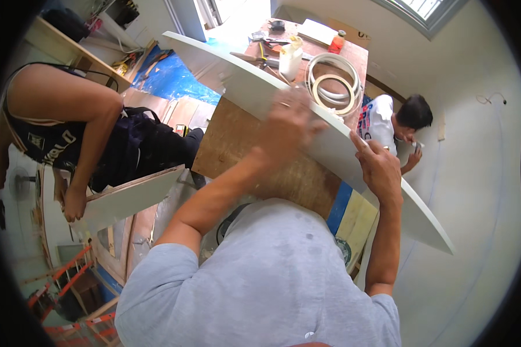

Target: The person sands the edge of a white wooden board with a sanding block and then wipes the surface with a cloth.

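A long white panel (336, 147) stands on its narrow edge across a brown plywood work surface (231, 139), slanting from upper left to lower right. My right hand (379, 170) grips its upper edge on the right, with the index finger lying along the edge. Farther left, my left hand (289, 121) is at the same edge; motion smears its fingers, so their closure and anything under them cannot be made out. Beyond the panel lie a coil of white edging strip (358, 74) and a cream ring of tape (314, 92), beside a white bottle (290, 62).
Dark-handled hand tools (253, 59) and a red-orange jar (337, 44) rest on the far table. At left, a bending co-worker (92, 110) holds another white board (127, 201). Another person (382, 118) is by the right wall. Blue sheeting (176, 78) covers some floor.
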`<state>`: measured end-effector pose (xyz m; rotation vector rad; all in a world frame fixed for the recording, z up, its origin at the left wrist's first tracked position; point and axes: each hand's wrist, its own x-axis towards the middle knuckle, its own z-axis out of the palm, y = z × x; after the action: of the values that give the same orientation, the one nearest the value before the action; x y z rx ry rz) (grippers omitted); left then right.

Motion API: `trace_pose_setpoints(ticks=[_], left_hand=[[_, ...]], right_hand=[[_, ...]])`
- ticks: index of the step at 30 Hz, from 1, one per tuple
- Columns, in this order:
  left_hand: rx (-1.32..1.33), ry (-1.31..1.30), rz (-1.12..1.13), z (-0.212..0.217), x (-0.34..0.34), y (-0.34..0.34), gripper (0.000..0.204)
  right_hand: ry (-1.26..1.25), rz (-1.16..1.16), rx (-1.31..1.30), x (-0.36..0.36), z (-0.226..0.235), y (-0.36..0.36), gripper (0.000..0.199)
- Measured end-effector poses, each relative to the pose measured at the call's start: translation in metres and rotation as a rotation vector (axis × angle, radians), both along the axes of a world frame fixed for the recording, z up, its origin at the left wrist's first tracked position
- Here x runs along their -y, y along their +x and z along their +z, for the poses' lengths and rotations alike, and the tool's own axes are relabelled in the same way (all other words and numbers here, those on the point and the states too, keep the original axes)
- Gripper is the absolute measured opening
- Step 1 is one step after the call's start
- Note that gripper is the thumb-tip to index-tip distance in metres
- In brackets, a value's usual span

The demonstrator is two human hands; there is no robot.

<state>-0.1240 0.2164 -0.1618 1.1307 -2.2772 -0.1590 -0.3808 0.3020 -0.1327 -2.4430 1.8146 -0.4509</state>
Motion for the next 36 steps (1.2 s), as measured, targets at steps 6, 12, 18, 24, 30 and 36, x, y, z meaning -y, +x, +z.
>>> trace_pose_setpoints(ticks=[6, 12, 18, 24, 30, 36], left_hand=[[0.038, -0.12, -0.257, -0.035, -0.03, -0.04, 0.064], [0.136, -0.184, 0.062, -0.058, 0.074, 0.071, 0.062], [-0.119, -0.029, 0.577, -0.061, 0.154, 0.213, 0.064], [-0.977, 0.238, 0.718, -0.078, 0.153, 0.189, 0.096], [-0.937, 0.249, 0.536, -0.063, 0.075, 0.081, 0.124], [-0.886, 0.231, 0.51, -0.068, 0.075, 0.047, 0.107]], right_hand=[[-0.036, -0.006, -0.004, -0.003, -0.002, 0.006, 0.057], [-0.025, -0.042, -0.08, -0.005, -0.004, 0.004, 0.058], [-0.014, -0.05, -0.081, -0.007, -0.003, 0.011, 0.062], [0.062, -0.093, 0.019, -0.011, -0.007, 0.014, 0.051], [0.082, -0.059, 0.044, -0.014, -0.005, 0.015, 0.05], [0.14, -0.088, -0.004, -0.032, -0.001, 0.012, 0.062]])
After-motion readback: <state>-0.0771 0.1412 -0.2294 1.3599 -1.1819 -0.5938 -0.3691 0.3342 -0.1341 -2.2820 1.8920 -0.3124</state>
